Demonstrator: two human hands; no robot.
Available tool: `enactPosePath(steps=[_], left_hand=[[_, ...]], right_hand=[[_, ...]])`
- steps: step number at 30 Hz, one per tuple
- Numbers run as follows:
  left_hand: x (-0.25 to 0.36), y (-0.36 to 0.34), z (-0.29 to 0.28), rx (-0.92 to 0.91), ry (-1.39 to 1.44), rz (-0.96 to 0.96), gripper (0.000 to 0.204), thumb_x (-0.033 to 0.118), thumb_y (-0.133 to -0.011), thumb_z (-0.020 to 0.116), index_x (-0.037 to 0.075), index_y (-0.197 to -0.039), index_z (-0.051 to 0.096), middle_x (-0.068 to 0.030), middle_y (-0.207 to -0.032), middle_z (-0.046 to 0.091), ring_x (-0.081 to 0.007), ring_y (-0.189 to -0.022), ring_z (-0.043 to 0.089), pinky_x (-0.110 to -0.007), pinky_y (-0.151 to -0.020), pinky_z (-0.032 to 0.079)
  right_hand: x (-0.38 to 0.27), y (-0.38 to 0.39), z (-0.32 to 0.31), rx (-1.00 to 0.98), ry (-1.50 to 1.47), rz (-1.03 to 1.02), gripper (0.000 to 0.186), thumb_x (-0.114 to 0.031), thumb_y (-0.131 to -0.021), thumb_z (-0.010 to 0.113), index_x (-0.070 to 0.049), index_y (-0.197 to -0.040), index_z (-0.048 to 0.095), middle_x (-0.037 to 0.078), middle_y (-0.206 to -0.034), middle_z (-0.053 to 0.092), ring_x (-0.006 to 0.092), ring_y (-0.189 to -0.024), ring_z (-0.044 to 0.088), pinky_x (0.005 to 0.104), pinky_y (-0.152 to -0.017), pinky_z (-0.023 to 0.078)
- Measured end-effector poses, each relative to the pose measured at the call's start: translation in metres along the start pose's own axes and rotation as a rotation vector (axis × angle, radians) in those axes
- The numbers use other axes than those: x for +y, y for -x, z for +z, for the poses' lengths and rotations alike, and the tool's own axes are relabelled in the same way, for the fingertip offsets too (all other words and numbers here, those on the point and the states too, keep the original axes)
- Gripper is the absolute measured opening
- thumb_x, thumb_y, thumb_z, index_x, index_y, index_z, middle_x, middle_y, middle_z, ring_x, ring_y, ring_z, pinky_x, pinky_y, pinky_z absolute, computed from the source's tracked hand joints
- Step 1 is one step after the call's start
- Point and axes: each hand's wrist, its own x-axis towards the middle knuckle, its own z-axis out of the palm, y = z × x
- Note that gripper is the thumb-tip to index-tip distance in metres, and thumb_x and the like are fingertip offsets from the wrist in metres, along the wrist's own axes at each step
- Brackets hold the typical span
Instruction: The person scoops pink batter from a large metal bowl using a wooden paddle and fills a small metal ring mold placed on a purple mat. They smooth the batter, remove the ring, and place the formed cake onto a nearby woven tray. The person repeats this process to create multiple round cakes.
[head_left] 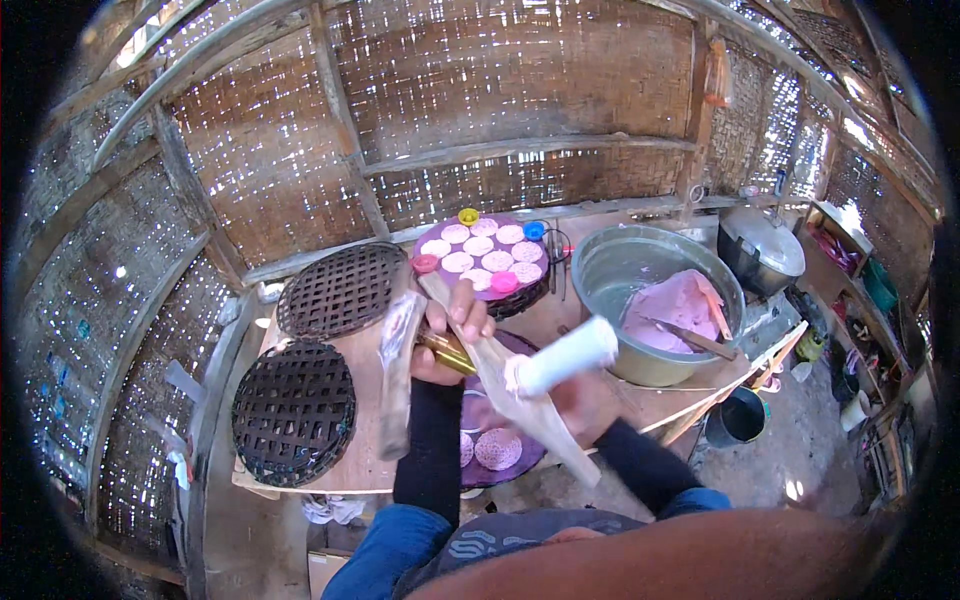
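Note:
My left hand [462, 312] is closed around a wooden hand press, a weathered bar [396, 400] with a brass-coloured cylinder [448, 352] across it. A second wooden bar [520, 405] with a thick white tube [568, 358] crosses in front of my right hand [578, 405]. That hand is blurred and partly hidden, but appears closed on this bar. Beneath the tools lies a round purple tray [476, 410] bearing lacy pink dough discs [497, 449]. Farther back, another purple tray [452, 236] carries several pale discs and small coloured cups [534, 231].
Two dark woven racks [342, 288] [293, 412] lie at the table's left. A large metal basin [655, 372] at right holds pink dough [672, 305] and a wooden spatula [700, 340]. Beyond it stands a lidded pot [762, 245]. A black bucket [736, 415] is on the floor.

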Motion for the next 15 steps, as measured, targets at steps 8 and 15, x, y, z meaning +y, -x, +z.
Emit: enactPosePath(steps=[8, 15], left_hand=[[0.078, 0.075, 0.007, 0.996, -0.506, -0.517, 0.024, 0.006, -0.075, 0.058, 0.002, -0.098, 0.055, -0.0096, -0.107, 0.055, -0.0203, -0.100, 0.052, -0.039, -0.080, 0.048], [0.080, 0.102, 0.076, 0.174, -2.051, -0.604, 0.026, 0.024, -0.068, 0.070, 0.006, -0.084, 0.063, -0.0086, -0.081, 0.063, -0.0260, -0.077, 0.060, -0.035, -0.070, 0.047]], right_hand=[[0.035, 0.007, 0.076, 0.089, 0.012, -0.201, 0.087, -0.067, -0.079, 0.042, -0.002, -0.135, 0.025, 0.021, -0.111, 0.051, 0.0221, -0.072, 0.057, 0.0311, -0.046, 0.049], [0.036, -0.003, 0.088, 0.422, 0.901, -0.445, 0.063, -0.036, -0.089, 0.047, 0.002, -0.133, 0.022, 0.013, -0.107, 0.048, 0.0217, -0.088, 0.056, 0.0319, -0.053, 0.054]])
